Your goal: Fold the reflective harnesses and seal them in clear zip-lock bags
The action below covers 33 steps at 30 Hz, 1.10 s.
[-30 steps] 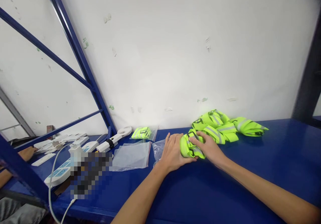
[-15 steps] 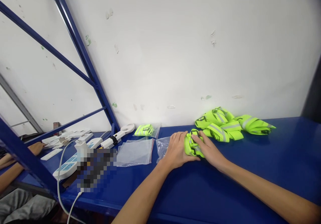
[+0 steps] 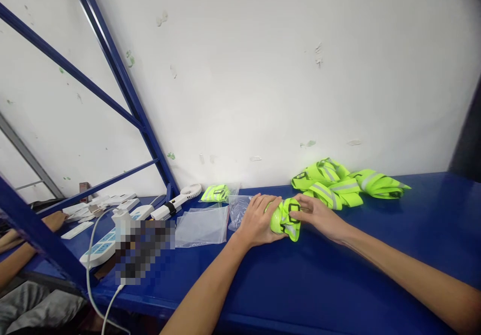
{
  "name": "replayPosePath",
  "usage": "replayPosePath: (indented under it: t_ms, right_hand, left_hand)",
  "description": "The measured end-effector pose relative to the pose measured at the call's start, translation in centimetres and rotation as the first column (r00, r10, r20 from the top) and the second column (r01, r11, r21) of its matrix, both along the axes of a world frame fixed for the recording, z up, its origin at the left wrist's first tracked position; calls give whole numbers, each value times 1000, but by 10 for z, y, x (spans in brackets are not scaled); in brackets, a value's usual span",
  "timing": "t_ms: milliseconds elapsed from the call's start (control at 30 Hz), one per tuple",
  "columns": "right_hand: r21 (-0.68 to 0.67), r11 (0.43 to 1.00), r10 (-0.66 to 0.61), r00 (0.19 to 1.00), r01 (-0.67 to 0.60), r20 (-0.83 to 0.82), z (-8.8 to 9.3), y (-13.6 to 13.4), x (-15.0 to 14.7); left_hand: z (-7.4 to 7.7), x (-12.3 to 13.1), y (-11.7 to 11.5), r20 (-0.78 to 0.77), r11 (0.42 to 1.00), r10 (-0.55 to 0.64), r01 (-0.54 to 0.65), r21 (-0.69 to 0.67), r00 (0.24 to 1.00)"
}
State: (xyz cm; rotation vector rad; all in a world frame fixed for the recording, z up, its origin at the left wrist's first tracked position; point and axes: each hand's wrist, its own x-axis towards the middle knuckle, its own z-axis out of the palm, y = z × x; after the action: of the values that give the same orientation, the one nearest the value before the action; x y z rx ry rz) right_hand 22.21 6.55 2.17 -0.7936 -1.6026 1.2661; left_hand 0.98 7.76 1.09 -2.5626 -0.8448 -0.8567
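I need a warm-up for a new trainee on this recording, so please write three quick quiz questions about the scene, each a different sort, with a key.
1. Open question: what is the person's left hand gripping?
2. True or false: the loose strap pile lies to the right of the flat clear bags.
3. Fill in the blank: as the person sees it, the white fan lies to the ____ of the bagged strap.

Key
1. A bright green strap bundle.
2. True.
3. Left.
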Motion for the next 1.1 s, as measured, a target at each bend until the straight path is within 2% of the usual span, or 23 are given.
replayPosePath:
  t_ms: [167,367,600,667,733,833,967,1033,1100]
  right_hand:
    - [87,991,-103,994,100,35,-2,1,-7]
    - [166,934,-328,943,315,58,-2,0,-18]
    - [162,891,-442,893,425,87,-4,-5,-30]
    - [160,915,-383,922,369,64,-2,-9,-32]
    - [155,962,-234,971,225,40,1,-14,-33]
    - [140,989,-61,997,55,43,1,-17,-31]
    - [45,999,15,1000,-17,23,-6,-11,-25]
    - [-61,998,25,999,-27,-28,-10,-7,-22]
    - [-186,978,69,991,-90,-118,-13,-3,-18]
  left_hand:
    - [4,5,2,-55,993,75,-80,-86,996]
    - [4,14,1,-5,995,68,-68,-70,998]
    - [2,31,-2,31,997,38,-35,-71,999]
    - [4,31,-3,46,997,36,-32,-69,998]
    - [7,31,-4,26,998,25,-23,-58,999]
    - [13,31,-10,-51,997,33,-36,-64,998]
    - [28,30,-24,-64,987,10,-20,-161,998]
    - [38,26,-28,-31,978,-23,16,-209,999]
    - [49,20,-26,30,967,-3,10,-254,1000]
